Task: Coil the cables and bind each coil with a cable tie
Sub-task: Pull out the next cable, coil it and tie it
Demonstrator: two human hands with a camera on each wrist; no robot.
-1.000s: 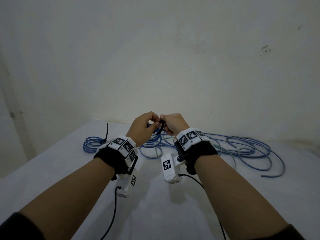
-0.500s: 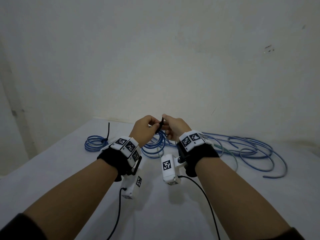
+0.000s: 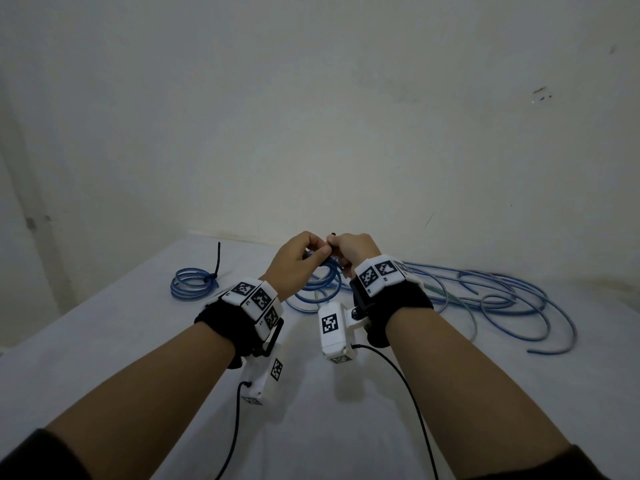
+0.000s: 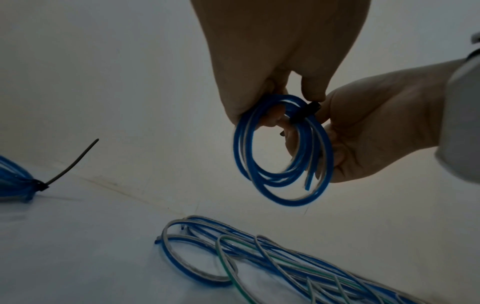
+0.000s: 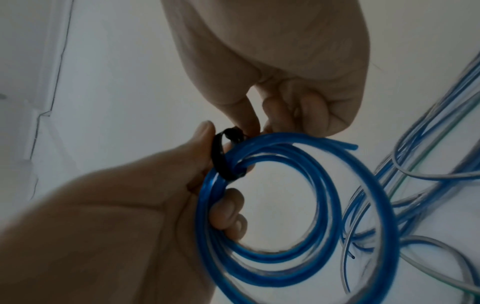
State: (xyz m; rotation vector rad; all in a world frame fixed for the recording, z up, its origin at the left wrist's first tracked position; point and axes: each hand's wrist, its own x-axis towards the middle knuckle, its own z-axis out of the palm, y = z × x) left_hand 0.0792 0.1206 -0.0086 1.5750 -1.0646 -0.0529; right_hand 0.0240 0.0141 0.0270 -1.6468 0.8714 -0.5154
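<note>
A small coil of blue cable (image 3: 322,284) (image 4: 283,156) (image 5: 293,207) hangs in the air over the white table (image 3: 138,341). My left hand (image 3: 320,252) (image 4: 291,96) (image 5: 218,164) grips the coil's top, fingers through the ring. A black cable tie (image 4: 302,114) (image 5: 221,158) is looped round the strands there. My right hand (image 3: 334,245) (image 4: 324,115) (image 5: 255,127) pinches the tie at its head; the tail tip (image 3: 333,234) pokes up above the knuckles.
A bound blue coil (image 3: 192,284) (image 4: 13,179) lies at the far left, its black tie tail (image 3: 218,258) (image 4: 70,164) sticking up. Several loose blue, grey and green cables (image 3: 485,296) (image 4: 285,257) (image 5: 428,144) sprawl at the right, by the wall (image 3: 311,133).
The open tie loop seen between my hands has closed down onto the coil. Less tail now shows above my right hand. Both hands stay together at the same spot.
</note>
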